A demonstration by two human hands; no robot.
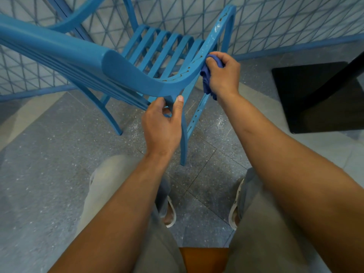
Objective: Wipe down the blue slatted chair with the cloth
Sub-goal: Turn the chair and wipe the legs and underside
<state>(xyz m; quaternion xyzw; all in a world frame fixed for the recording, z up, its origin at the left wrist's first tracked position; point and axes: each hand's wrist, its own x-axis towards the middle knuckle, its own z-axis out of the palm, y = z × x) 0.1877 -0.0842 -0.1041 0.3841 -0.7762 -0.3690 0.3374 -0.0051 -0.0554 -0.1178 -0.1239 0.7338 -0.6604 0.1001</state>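
Observation:
The blue slatted chair (126, 69) stands in front of me, tipped toward me, its curved backrest reaching left. My left hand (163, 125) grips the chair's rear leg just below the backrest corner, thumb up along the wood. My right hand (222, 73) holds a bunched dark blue cloth (206, 83) and presses it against the right side rail of the seat. Part of the cloth hangs down below the hand.
A wall with a blue triangular lattice (275, 22) rises behind the chair. A black table base (319, 95) sits on the speckled grey floor at the right. My legs and sandalled feet (169, 213) are below, with an orange surface (202, 259) at the bottom edge.

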